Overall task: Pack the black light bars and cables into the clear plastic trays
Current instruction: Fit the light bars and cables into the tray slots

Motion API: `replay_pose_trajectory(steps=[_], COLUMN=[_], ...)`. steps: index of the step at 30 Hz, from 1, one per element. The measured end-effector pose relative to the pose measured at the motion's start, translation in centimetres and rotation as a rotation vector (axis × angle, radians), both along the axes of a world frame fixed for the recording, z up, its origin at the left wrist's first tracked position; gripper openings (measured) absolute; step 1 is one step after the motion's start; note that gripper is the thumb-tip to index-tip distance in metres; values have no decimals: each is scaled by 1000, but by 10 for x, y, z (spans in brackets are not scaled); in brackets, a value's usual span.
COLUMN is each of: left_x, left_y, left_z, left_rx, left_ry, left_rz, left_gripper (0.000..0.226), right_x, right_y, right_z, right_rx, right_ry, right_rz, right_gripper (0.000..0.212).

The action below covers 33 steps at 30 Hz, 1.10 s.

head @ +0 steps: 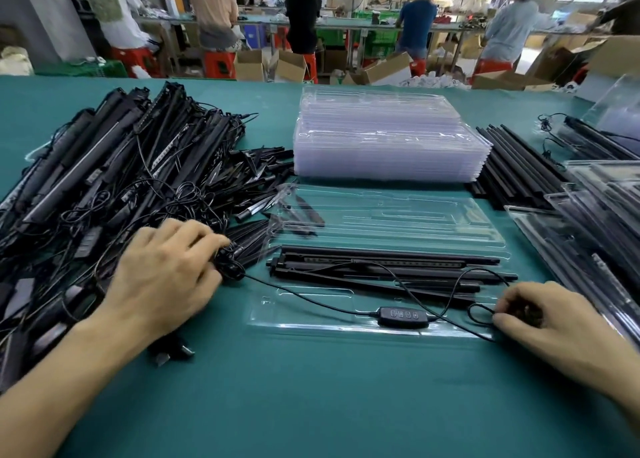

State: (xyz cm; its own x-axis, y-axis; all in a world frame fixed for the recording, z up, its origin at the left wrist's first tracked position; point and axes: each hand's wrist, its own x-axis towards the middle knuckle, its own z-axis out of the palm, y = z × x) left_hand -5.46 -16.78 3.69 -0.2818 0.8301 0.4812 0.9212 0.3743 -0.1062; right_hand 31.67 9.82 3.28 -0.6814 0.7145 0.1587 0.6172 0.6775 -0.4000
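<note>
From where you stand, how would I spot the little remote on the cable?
On the green table, look at the clear tray nearest the person. On its front edge lies a black oval controller; it alone carries a row of four small buttons.

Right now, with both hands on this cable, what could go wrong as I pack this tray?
The cable stretches between the left hand and right hand and loops over the light bars; a tug may lift them out of the tray.
The left hand works against the tangled pile, so neighbouring wires could snag.
The controller lies loose and may stop the tray closing.
</note>
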Motion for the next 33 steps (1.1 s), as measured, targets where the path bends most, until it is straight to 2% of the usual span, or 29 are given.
replay_pose_trajectory(steps=[3,5,7,11,15,22,25,28,30,33], left_x=[22,30,30,25,21,19,23,40,60,100], left_y=[16,25,29,21,11,11,14,28,42,66], left_z=[1,-3,-5,-11,-14,-15,-9,4,13,20], left_rx=[-176,-229,-196,-77,-13,56,5,-11,27,43], left_ry=[-112,-237,-326,-343,-447,-559,-542,-488,-513,-498], left_rz=[-245,-306,-308,-363,-332,-260,-204,-186,-243,-444], left_gripper=[43,45,42,37,36,25,21,22,25,36], right_x=[-2,-1,1,2,5,3,4,11,22,34], right_y=[-2,0,3,6,7,3,3,-2,-5,-3], right_z=[0,-2,-3,-4,1,12,11,13,15,14], right_rx=[-25,-59,-84,-134,-209,-284,-178,-95,-97,-94], right_ry=[29,27,31,62,142,148,189,251,245,187], right_rz=[51,60,65,78,117,185,147,122,128,98], right_gripper=[22,26,27,24,23,7,20,21,27,28])
